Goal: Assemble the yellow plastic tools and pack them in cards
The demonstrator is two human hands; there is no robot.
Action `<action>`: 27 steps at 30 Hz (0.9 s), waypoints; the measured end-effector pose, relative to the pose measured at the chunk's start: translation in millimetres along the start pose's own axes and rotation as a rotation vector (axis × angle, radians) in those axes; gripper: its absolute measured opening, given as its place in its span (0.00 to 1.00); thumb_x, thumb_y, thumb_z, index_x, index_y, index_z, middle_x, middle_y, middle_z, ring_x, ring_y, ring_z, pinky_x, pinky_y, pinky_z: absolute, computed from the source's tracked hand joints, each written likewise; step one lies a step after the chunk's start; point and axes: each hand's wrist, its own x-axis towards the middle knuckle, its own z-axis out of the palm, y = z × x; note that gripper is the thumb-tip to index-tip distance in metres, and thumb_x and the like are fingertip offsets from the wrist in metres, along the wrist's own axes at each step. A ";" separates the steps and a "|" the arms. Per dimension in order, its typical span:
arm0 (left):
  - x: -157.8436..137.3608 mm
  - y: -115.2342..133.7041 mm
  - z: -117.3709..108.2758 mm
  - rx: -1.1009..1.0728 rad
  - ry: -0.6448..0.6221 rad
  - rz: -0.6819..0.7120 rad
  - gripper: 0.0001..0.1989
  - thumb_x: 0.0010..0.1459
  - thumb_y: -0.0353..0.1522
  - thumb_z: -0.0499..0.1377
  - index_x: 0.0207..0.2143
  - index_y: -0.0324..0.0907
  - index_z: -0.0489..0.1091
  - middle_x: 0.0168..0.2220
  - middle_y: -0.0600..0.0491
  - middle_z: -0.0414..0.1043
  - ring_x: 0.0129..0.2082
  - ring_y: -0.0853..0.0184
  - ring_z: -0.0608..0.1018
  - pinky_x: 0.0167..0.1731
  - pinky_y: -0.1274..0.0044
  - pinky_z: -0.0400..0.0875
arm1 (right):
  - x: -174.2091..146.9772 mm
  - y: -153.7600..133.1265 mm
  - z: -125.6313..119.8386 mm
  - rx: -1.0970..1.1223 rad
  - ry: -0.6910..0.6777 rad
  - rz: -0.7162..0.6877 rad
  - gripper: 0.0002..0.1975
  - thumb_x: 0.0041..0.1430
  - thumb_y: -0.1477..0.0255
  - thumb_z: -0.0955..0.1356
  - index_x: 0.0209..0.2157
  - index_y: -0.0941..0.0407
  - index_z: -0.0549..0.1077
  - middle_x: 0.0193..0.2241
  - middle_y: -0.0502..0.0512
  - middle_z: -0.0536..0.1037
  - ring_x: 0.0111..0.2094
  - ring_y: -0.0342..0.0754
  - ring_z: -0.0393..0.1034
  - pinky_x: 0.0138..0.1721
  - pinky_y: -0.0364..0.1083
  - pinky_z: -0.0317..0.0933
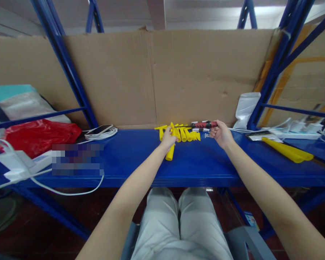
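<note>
My left hand (169, 138) is closed round a yellow plastic piece (170, 153), whose tube-shaped end points toward me. In my right hand (222, 134) is the end of a red and black screwdriver (203, 125), held level. Its thin shaft runs left to the yellow piece by my left hand; whether the tip touches a screw is too small to tell. Several more yellow plastic pieces (189, 135) stand in a row just behind and right of my left hand. A small cluster of metal bits, probably screws (207, 135), lies below the screwdriver handle.
Cardboard (200, 76) walls the back of the blue table (130, 155). At left are a red plastic bag (40, 135), a phone (99, 129) and a coiled white cable (104, 133). Yellow tubes (287, 150), a power strip (300, 133) and a white pouch (246, 110) lie at right.
</note>
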 end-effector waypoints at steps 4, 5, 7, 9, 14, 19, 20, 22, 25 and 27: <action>2.2 -1.5 -0.5 0.017 -0.013 -0.004 0.39 0.46 0.15 0.57 0.61 0.45 0.62 0.53 0.47 0.74 0.22 0.75 0.74 0.17 0.84 0.65 | -4.1 -2.8 3.9 -0.024 0.022 0.005 0.11 0.61 0.60 0.70 0.34 0.52 0.68 0.15 0.43 0.67 0.14 0.41 0.59 0.16 0.39 0.56; 2.7 -1.9 -0.6 0.021 -0.014 -0.004 0.39 0.46 0.15 0.57 0.61 0.46 0.62 0.53 0.47 0.75 0.23 0.74 0.74 0.18 0.83 0.65 | -4.8 -3.7 5.5 -0.026 0.023 0.008 0.12 0.62 0.60 0.70 0.33 0.52 0.68 0.15 0.44 0.68 0.15 0.41 0.60 0.16 0.39 0.57; 3.4 -2.3 -0.7 0.025 -0.007 -0.003 0.39 0.45 0.15 0.58 0.61 0.46 0.62 0.52 0.47 0.75 0.23 0.74 0.75 0.18 0.83 0.66 | -6.0 -5.5 8.6 -0.022 0.031 0.017 0.13 0.63 0.59 0.69 0.31 0.53 0.66 0.17 0.45 0.70 0.15 0.40 0.61 0.17 0.39 0.58; 3.6 -2.6 -0.5 0.024 0.002 -0.003 0.39 0.45 0.15 0.59 0.60 0.46 0.63 0.51 0.47 0.75 0.22 0.74 0.75 0.18 0.83 0.66 | -6.8 -6.7 10.8 -0.012 0.039 0.030 0.14 0.64 0.60 0.68 0.30 0.53 0.65 0.18 0.46 0.72 0.16 0.40 0.63 0.18 0.39 0.60; 3.4 -3.4 0.3 0.025 -0.005 -0.002 0.40 0.46 0.15 0.58 0.61 0.46 0.62 0.53 0.47 0.74 0.23 0.74 0.75 0.18 0.83 0.66 | -6.4 -6.4 10.5 -0.008 0.043 0.012 0.18 0.61 0.57 0.71 0.28 0.52 0.62 0.17 0.44 0.70 0.15 0.39 0.60 0.17 0.39 0.58; 2.3 -3.1 0.4 0.030 -0.004 0.001 0.38 0.47 0.17 0.59 0.61 0.45 0.62 0.54 0.45 0.74 0.24 0.74 0.76 0.18 0.84 0.65 | -2.9 -4.4 7.6 0.025 0.064 0.029 0.21 0.56 0.55 0.74 0.27 0.52 0.62 0.17 0.43 0.67 0.15 0.39 0.59 0.16 0.39 0.57; 1.9 -2.8 0.2 0.032 -0.008 0.000 0.38 0.47 0.17 0.59 0.61 0.45 0.62 0.55 0.45 0.74 0.24 0.73 0.76 0.18 0.84 0.65 | -2.7 -4.2 7.5 0.024 0.068 0.038 0.21 0.57 0.55 0.73 0.27 0.52 0.62 0.16 0.44 0.66 0.15 0.39 0.59 0.15 0.39 0.57; 1.1 -1.9 -0.3 0.035 -0.014 -0.003 0.39 0.47 0.16 0.59 0.62 0.45 0.61 0.56 0.45 0.73 0.25 0.73 0.76 0.18 0.84 0.65 | -3.6 -4.2 7.9 0.012 0.073 0.056 0.19 0.58 0.56 0.72 0.27 0.53 0.63 0.15 0.44 0.65 0.14 0.39 0.57 0.15 0.39 0.56; -0.4 -0.5 -1.0 0.036 -0.013 -0.001 0.39 0.47 0.16 0.57 0.62 0.46 0.60 0.56 0.46 0.73 0.25 0.74 0.76 0.18 0.84 0.65 | -7.0 -5.1 9.4 -0.011 0.063 0.072 0.17 0.60 0.56 0.71 0.30 0.53 0.66 0.13 0.42 0.63 0.13 0.39 0.56 0.15 0.38 0.54; -1.3 0.5 -1.2 0.032 -0.013 0.003 0.39 0.47 0.16 0.56 0.62 0.45 0.60 0.55 0.46 0.73 0.24 0.74 0.75 0.17 0.85 0.64 | -9.2 -6.2 10.6 -0.019 0.050 0.066 0.15 0.60 0.56 0.70 0.32 0.52 0.68 0.14 0.42 0.64 0.13 0.40 0.56 0.15 0.38 0.54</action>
